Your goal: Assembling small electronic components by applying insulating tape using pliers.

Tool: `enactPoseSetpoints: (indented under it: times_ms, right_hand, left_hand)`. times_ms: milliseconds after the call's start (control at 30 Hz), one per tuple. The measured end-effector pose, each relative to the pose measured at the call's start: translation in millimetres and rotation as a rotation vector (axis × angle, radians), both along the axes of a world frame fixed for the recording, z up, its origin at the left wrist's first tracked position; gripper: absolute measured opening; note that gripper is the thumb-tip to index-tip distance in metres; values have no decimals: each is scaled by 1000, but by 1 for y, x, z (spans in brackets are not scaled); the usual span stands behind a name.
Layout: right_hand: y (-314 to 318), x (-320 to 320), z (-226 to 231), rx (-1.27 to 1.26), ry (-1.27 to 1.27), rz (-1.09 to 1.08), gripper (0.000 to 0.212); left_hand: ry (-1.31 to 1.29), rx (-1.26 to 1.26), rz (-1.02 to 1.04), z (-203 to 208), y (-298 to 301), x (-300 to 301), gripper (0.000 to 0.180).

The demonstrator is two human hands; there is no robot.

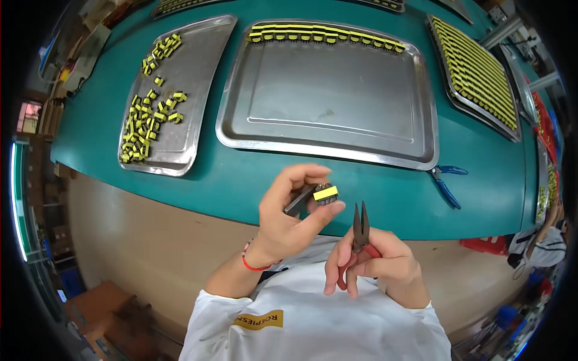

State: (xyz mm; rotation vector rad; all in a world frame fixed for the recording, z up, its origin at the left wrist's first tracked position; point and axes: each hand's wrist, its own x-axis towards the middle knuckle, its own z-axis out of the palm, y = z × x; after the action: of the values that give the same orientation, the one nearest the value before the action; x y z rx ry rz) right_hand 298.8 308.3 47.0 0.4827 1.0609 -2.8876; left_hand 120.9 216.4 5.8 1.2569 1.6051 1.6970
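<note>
On the wearer's side of the middle tray point(331, 90), the hands are apart: the left hand point(282, 221) pinches a yellow-banded part point(326, 194) beside a dark block point(298, 203), the right hand point(394, 265) grips pliers point(361, 239), tips parted. Seemingly a pause before plier work; next calls for steadying the part and lining up the tips.

Seen from the wearer's own head, a wide fisheye camera, the left of a side-by-side pair, looks steeply down and forward across a green table point(494, 198). The left hand point(283, 213) and right hand point(388, 262) sit close beneath the lens, near mid-frame, with the white shirt point(331, 325) filling the lower edge and a large metal tray point(331, 90) farther off. Straight edges bow toward the dark, rounded rim of the upright view
</note>
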Motion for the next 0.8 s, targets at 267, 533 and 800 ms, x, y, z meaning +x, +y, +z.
enactPoseSetpoints:
  times_ms: [267, 533, 800]
  right_hand:
    - [1, 1, -12, -213, 123, 192, 33]
    - [0, -2, -8, -217, 64, 187, 29]
    - [-7, 5, -19, -152, 28, 81, 28]
  left_hand:
    - [-858, 184, -435, -15, 1, 4, 46]
    - [-966, 63, -576, -12, 2, 5, 60]
    - [-831, -19, -543, -8, 5, 1, 58]
